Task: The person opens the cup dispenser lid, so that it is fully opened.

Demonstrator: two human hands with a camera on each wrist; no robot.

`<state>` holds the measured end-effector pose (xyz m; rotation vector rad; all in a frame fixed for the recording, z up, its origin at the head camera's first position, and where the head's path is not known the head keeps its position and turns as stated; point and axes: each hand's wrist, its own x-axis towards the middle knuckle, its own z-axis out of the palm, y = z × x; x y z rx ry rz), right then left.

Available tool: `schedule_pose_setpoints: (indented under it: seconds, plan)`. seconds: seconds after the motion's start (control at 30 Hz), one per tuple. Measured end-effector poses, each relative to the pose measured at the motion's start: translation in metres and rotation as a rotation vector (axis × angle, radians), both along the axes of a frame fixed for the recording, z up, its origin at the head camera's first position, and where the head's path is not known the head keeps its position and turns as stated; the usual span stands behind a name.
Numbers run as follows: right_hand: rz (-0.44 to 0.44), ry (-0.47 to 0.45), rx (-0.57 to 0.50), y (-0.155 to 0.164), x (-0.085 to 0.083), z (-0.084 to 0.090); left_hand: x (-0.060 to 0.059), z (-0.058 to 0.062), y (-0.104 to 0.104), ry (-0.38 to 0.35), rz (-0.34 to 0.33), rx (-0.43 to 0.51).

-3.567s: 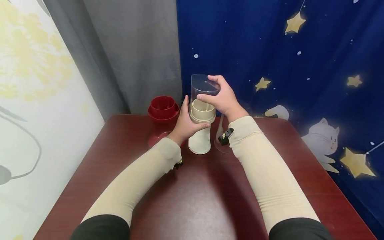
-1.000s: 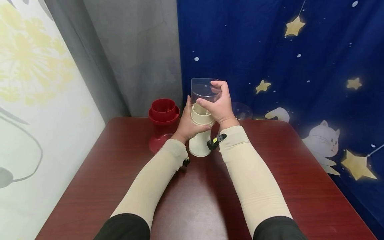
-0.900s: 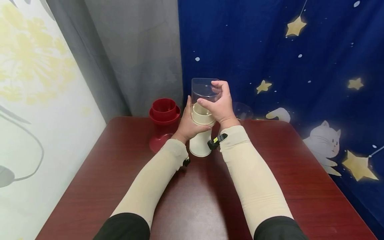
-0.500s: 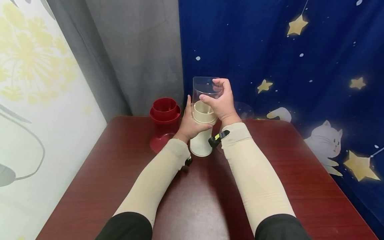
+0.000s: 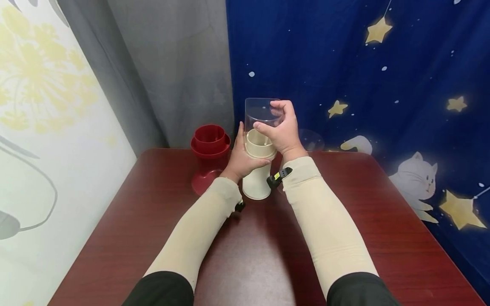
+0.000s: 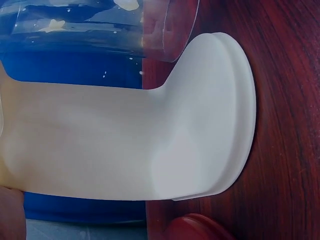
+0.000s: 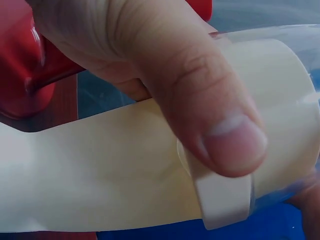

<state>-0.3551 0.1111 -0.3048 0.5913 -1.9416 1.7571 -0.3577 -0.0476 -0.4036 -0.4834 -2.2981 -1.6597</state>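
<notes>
A dark red table [image 5: 363, 221] before a starry blue curtain [image 5: 344, 63].

Even, fairly bright indoor light fills the head view, with a soft pale sheen on the counter [image 5: 245, 259] at lower centre. Frame edges bow slightly. In the right wrist view a thumb [image 7: 200, 115] sits close and soft-focused; the left wrist view is sharp.

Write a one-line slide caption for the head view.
Left hand grips a cream base while right hand holds its clear top.

cream base [image 5: 255, 182]: matt plastic | clear cover [image 5: 260, 111]: glossy plastic | table [image 5: 245, 250]: polished wood grain | red base [image 5: 208, 153]: glossy plastic
</notes>
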Motion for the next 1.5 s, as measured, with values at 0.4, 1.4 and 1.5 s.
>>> schedule_pose_setpoints:
  seconds: [0.4, 1.4, 1.5]
  plan:
    - [0.011, 0.016, -0.019, 0.001, -0.008, 0.005, -0.004, -0.004, -0.001, 0.005, -0.011, 0.038]
    - [0.087, 0.158, -0.188, 0.020, 0.032, 0.091, -0.008, -0.006, -0.006, 0.117, 0.013, -0.083]
    - [0.071, 0.145, -0.165, 0.025, 0.036, 0.090, -0.008, -0.007, -0.006, 0.139, 0.023, -0.088]
